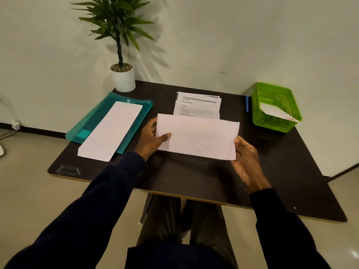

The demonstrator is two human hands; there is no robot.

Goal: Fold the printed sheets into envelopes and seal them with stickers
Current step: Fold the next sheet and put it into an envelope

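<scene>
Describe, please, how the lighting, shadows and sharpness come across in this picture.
Head view: dim, warm light; the plant casts soft leaf shadows on the wall; wide-angle distortion bends the edges of the table; the small print on the printed sheets is too soft to read; the folded sheet looks washed out; slight glare on the floor, lower right.

Dim and warm overall. Soft leaf shadows from the plant [116, 26] on the wall [252, 35], upper centre. Bent lines near the edges, blurred fine print.
</scene>
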